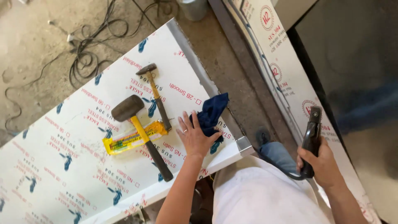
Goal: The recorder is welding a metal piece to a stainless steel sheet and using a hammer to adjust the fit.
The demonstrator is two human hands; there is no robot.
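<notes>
My left hand lies flat, fingers spread, on a dark blue rag near the corner of a white film-covered steel sheet. My right hand grips a black handled tool with a black cord trailing from its lower end, held out to the right of my body, off the sheet. Left of the rag lie a black rubber mallet with a yellow and black handle, a small steel hammer and a yellow packet.
A second film-covered steel panel leans at the right, beside a dark shiny surface. Tangled black cables lie on the concrete floor at upper left. A metal can stands at the top. My shoe shows below the sheet's corner.
</notes>
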